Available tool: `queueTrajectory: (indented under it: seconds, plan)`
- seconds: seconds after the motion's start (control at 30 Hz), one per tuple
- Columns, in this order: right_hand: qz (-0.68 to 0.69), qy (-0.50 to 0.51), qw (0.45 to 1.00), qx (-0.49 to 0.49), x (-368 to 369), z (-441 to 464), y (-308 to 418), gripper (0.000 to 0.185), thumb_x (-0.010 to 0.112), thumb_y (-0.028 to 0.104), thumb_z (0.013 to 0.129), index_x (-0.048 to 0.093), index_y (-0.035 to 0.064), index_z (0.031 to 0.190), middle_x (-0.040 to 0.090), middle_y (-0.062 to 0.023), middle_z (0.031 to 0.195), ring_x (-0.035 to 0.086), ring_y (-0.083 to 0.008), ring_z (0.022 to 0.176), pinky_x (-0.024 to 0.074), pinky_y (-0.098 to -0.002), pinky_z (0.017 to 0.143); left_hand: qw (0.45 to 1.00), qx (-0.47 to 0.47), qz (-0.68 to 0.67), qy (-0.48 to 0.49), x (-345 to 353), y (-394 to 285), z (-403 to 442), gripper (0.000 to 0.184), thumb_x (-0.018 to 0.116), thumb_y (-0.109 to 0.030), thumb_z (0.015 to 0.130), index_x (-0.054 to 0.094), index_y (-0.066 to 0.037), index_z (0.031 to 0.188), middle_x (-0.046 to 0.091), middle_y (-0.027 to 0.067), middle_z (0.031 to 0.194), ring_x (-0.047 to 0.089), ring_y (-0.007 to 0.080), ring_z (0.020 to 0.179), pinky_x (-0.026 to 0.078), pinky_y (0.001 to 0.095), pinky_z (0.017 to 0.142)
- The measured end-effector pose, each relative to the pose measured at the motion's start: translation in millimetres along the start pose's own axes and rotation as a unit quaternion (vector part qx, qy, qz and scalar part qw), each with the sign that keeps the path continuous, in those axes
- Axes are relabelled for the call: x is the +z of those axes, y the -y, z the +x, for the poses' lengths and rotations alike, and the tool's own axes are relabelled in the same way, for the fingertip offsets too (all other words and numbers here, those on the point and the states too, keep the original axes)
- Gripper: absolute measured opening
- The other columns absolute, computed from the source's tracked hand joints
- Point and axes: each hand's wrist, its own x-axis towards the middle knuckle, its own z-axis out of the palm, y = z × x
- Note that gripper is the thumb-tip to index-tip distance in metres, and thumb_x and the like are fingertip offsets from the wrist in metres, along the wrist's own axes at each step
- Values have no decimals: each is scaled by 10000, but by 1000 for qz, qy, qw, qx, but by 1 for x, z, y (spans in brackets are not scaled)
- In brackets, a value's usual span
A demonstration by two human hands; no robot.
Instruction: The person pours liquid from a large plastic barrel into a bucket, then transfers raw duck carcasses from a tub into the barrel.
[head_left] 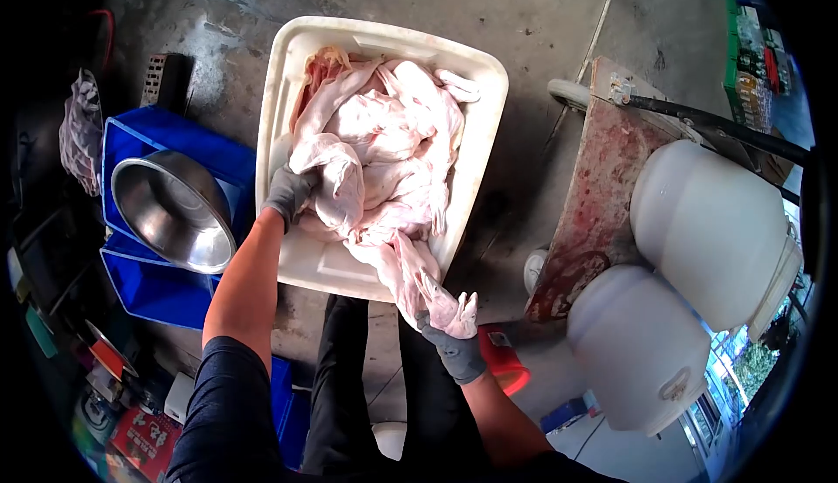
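Note:
A white plastic tub on the floor holds several pale plucked birds, piled over one another. My left hand, in a grey glove, is closed on a folded part of a plucked bird at the tub's left side; its fingertips are partly hidden. Over the front right corner of the rim hangs another length of pale poultry. My right hand, also gloved in grey, grips this from below, with most fingers hidden behind it. I cannot tell whether both hands hold the same bird.
Left of the tub, a steel bowl rests tilted on blue crates. At right, two large whitish barrels stand on a stained wheeled cart. A red container sits beside my right hand.

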Motion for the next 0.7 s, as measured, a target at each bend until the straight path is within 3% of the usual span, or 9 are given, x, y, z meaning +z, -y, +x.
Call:
queueTrajectory:
  seconds: [0.03,0.1,0.2,0.27,0.3,0.43,0.5,0.6,0.7]
  plan:
    - [-145,17,987,-68,-12,9,5,753,622,289,922,236,43,1521,343,-235,1477,446,-408,1299,418,-488,1092,999,-11,-17,-39,2,-37,-36,385,675,-219,889,651,-24,1220,715,109,1114,657,195,1017,498,311,897]
    - [-229,33,970,-75,-24,22,14,830,589,469,935,231,28,1539,301,-280,1507,356,-447,1374,357,-501,1132,991,79,-91,-60,-2,-28,-49,401,710,-222,867,653,-34,1217,725,102,1096,665,176,1009,500,312,891]
    - [-166,84,982,39,-83,53,33,772,484,508,963,243,73,1554,282,-91,1586,312,-448,1407,271,-572,1166,989,110,22,-100,-14,-78,-125,486,739,-323,819,642,-32,1197,718,196,1046,698,275,1002,520,365,867]
    - [-175,97,977,78,-125,69,41,748,425,541,979,256,86,1549,271,19,1611,313,-446,1408,242,-589,1174,956,110,235,-139,-25,-110,-176,465,727,-352,801,643,-41,1138,698,250,986,686,390,970,537,428,816]
    - [-122,44,989,65,-133,65,46,758,454,537,974,252,81,1546,276,9,1608,313,-449,1406,245,-582,1176,954,129,234,-134,-36,-127,-208,421,709,-343,799,639,-49,1093,689,262,941,663,445,934,540,466,772]
    - [257,-173,945,104,-195,58,67,567,462,118,968,279,77,1503,290,-47,1600,412,-420,1324,360,-585,1113,958,131,229,-114,-69,-160,-303,355,721,-321,797,623,-90,1048,695,226,912,670,442,892,530,482,760]
    - [334,-195,914,126,-225,47,73,604,471,82,957,234,77,1512,296,-108,1586,401,-403,1346,371,-531,1125,935,206,262,-122,-84,-119,-304,356,724,-321,796,620,-88,1044,694,227,921,666,444,900,525,484,765]
    - [429,-227,858,167,-280,39,80,700,505,38,944,142,89,1540,273,-162,1585,362,-341,1387,352,-445,1151,926,235,265,-130,-103,-165,-374,358,725,-328,799,618,-83,1037,690,232,931,659,447,919,513,492,775]
    - [599,-300,721,179,-357,49,90,882,579,15,937,-2,127,1592,186,-145,1624,278,-209,1444,261,-350,1192,914,281,270,-115,-117,-200,-433,369,702,-353,818,624,-77,1051,686,231,945,656,443,927,514,494,772]
